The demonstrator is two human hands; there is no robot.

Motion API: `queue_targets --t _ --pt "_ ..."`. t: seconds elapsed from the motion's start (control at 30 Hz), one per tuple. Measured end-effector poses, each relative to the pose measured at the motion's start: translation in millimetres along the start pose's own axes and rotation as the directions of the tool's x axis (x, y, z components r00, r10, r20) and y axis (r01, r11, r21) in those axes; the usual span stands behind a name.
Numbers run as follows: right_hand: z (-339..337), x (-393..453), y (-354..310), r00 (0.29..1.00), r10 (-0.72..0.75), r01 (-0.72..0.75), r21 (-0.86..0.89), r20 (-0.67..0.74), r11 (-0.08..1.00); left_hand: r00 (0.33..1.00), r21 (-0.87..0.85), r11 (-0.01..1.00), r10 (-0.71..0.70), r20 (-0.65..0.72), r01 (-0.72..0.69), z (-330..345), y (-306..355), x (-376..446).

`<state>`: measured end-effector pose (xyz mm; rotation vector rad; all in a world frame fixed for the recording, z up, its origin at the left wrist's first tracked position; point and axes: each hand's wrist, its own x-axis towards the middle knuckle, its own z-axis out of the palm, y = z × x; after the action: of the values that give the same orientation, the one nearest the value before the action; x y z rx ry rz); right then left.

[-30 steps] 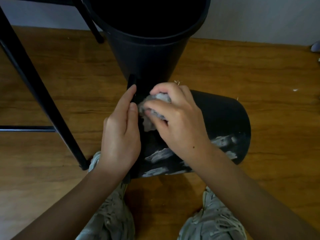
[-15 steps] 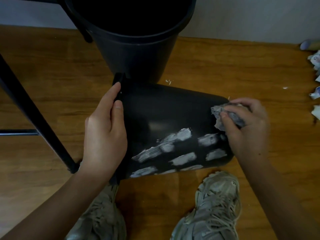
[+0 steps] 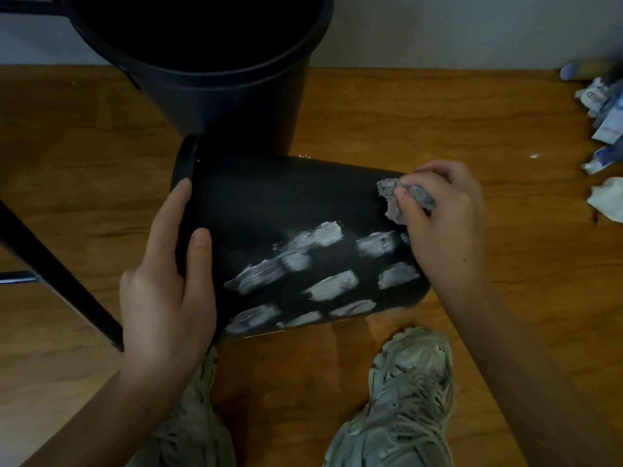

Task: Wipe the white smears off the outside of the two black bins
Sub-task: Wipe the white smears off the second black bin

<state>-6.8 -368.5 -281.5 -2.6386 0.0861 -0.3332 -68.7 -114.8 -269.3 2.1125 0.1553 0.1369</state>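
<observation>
A black bin (image 3: 269,203) lies on its side on the wooden floor, rim to the left, base to the right. Several white smears (image 3: 317,267) cover its near side. My left hand (image 3: 168,284) grips the bin at its rim end, thumb on the wall, fingers along the rim. My right hand (image 3: 445,210) pinches a crumpled grey wipe (image 3: 392,200) against the bin's base end, above the smears. A second black bin (image 3: 215,79) stands upright just behind, its visible wall free of smears.
Black metal furniture legs (image 3: 57,274) stand at the left. Crumpled used wipes and wrappers (image 3: 603,136) lie at the right edge near the wall. My two grey shoes (image 3: 401,399) are below the lying bin. Bare wooden floor (image 3: 421,112) stretches to the right.
My right hand has swept the wipe from the rim end of the lying bin to its base end, uncovering the smears. The left hand stays on the rim. The view has shifted right.
</observation>
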Motion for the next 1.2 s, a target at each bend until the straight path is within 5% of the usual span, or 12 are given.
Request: queue_targets --t 0.57,0.83,1.03,1.2 --pt "5 6 -8 0.992 -0.045 0.035 0.085 0.116 0.996 0.992 0.092 0.993 -0.057 -0.115 0.068 -12 -8 33" --pt "6 -42 -32 0.95 -0.307 0.295 0.151 0.064 0.944 0.991 0.146 0.985 -0.073 -0.115 0.09 -14 0 39" --pt "9 -10 -34 0.98 -0.151 0.139 0.101 0.128 0.985 0.995 0.173 0.981 -0.08 -0.065 0.09 -16 -3 37" --pt "4 -40 -32 0.948 -0.313 0.305 0.115 0.063 0.945 0.995 0.161 0.983 -0.078 -0.066 0.088 -16 -5 38"
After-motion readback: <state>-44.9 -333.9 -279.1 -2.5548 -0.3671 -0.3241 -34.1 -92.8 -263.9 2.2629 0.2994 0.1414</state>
